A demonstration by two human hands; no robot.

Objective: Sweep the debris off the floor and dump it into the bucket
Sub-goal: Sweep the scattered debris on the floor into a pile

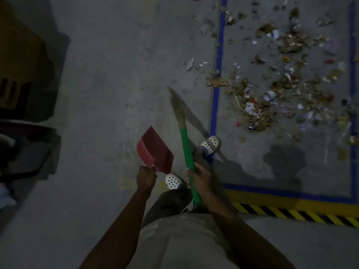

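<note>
From the head camera I look down at a dim grey floor point(108, 78) and at my own two arms. My left hand point(146, 177) is closed around the short handle of a red dustpan point(155, 150), which hangs tilted in the air above the floor, its open mouth turned up and away from me. My right hand point(201, 178) is wrapped around the green handle of a broom point(186, 146); the handle runs up and to the left from my waist, and the straw bristles at its far end are blurred, close to the floor and well short of the mess. The debris point(272, 90) lies to my right, scattered inside a rectangle marked out by blue tape point(218, 61): brown leaf-like scraps, bits of white paper, a few red and shiny pieces. Most of it sits in a loose heap in the middle of that rectangle, with some scraps spilling across the tape on its left edge and a few pieces just outside it. Along the near side of the rectangle runs a yellow band with a black-and-yellow hazard stripe point(295, 212) beside it. My feet are in white perforated clogs point(209, 143), the right one touching the blue tape. At the far left I see dark shapes, among them what looks like a cardboard box point(21, 55), but I cannot tell whether any of them is the bucket.
</note>
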